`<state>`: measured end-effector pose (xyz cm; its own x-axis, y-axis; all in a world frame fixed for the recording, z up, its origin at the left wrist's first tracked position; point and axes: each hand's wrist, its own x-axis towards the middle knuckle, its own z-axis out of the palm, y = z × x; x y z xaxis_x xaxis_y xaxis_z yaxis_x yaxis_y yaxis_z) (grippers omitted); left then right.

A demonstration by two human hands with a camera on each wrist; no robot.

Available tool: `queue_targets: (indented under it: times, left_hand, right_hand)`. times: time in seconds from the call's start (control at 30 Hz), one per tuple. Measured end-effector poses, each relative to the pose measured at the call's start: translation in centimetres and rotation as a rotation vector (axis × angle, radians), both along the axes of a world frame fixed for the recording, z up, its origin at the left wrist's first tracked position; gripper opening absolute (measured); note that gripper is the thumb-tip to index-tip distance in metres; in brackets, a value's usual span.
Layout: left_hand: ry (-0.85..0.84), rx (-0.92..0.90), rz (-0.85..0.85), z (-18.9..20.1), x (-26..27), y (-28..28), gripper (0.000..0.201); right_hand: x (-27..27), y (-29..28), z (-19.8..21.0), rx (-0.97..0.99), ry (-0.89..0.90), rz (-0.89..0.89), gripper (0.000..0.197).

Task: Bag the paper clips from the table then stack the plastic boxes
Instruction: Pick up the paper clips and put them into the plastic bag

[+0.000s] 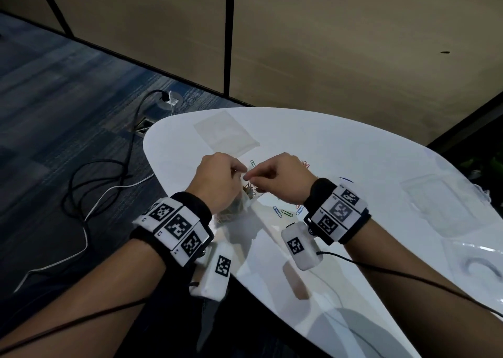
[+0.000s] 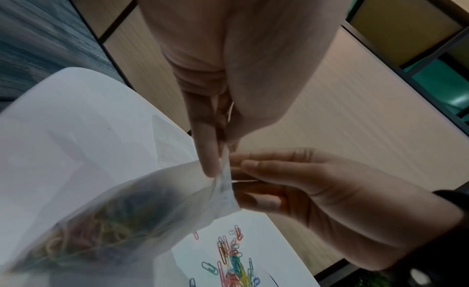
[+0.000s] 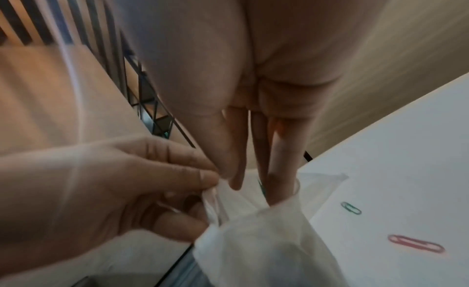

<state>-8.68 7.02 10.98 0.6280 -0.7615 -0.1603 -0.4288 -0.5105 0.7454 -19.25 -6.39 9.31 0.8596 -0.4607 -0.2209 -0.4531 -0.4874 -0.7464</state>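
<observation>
- White and glossy, one table (image 1: 340,151) carries everything; its rounded end points toward the carpet.
- Translucent plastic makes up two flat bags: one empty bag (image 1: 225,132) lies at the far end of the table, and one filled bag (image 2: 106,217) hangs between the hands, above the table's near-left edge.
- Clear plastic boxes (image 1: 432,197) lie on the right part of the table, well apart from the hands; at least two shapes show, but the glare blurs their outlines and an exact count cannot be told.
- The left hand (image 1: 217,179) pinches the filled bag's mouth: thumb and fingers (image 2: 206,151) are pressed onto the rim, the rest curled.
- The right hand (image 1: 280,179) is at the same mouth, its fingers (image 3: 276,171) reaching down into the opening and its thumb lying on the near rim; they appear to hold something thin, though whether that is a clip cannot be told.
- Inside the filled bag sits one tangled heap of coloured paper clips (image 2: 83,239), too many to count.
- On the table, one loose pile of paper clips (image 2: 233,259) lies below the right hand, too dense to count.
- Beside the bag in the right wrist view lie two single clips: one red clip (image 3: 416,246) and one green clip (image 3: 351,207).
</observation>
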Motion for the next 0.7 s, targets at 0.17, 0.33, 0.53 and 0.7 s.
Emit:
queue_targets:
  times: [0.17, 0.33, 0.53, 0.7]
  left_hand:
    - [0.054, -0.015, 0.031, -0.7, 1.2, 0.5, 0.024]
    - [0.067, -0.018, 0.035, -0.8, 2.0, 0.8, 0.023]
    - [0.046, -0.011, 0.015, -0.6, 2.2, 1.0, 0.024]
    - [0.052, 0.009, 0.008, -0.5, 1.9, 1.0, 0.023]
  right_hand:
    - [1.0, -3.0, -0.1, 0.137, -0.156, -0.199, 0.019]
    - [3.5, -5.3, -6.2, -0.278, 0.242, 0.004, 0.040]
    - [2.3, -2.9, -11.1, -0.584, 0.422, 0.424, 0.062]
    - [-4.9, -3.3, -12.3, -0.836, 0.501, 0.555, 0.078]
